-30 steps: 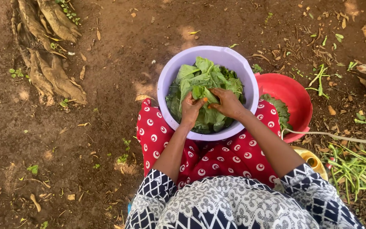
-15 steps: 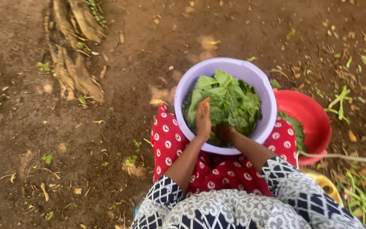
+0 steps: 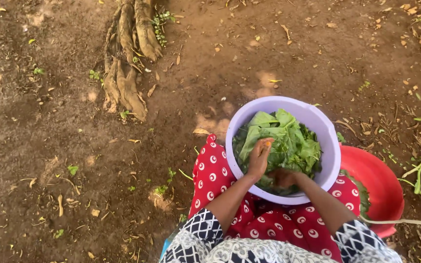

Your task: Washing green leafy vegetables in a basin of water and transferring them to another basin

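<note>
A lilac plastic bowl (image 3: pixel 274 108) rests on my lap, over a red cloth with white rings (image 3: pixel 210 170). It holds a heap of green leaves (image 3: pixel 288 141). My left hand (image 3: pixel 259 158) lies on the leaves at the bowl's left side, its fingers pressed onto them. My right hand (image 3: pixel 284 178) is pushed down among the leaves near the bowl's front wall and is partly hidden by them; whether it grips any I cannot tell.
A red basin (image 3: pixel 378 187) with some leaves stands on the ground at my right, a pale stick (image 3: pixel 405 222) across its front. Tree roots (image 3: pixel 125 68) rise at the upper left. Bare brown soil with dry leaves lies around.
The view has swung left and up, so bowl and hands now sit lower right. My right hand went from on top of the leaves down in among them.
</note>
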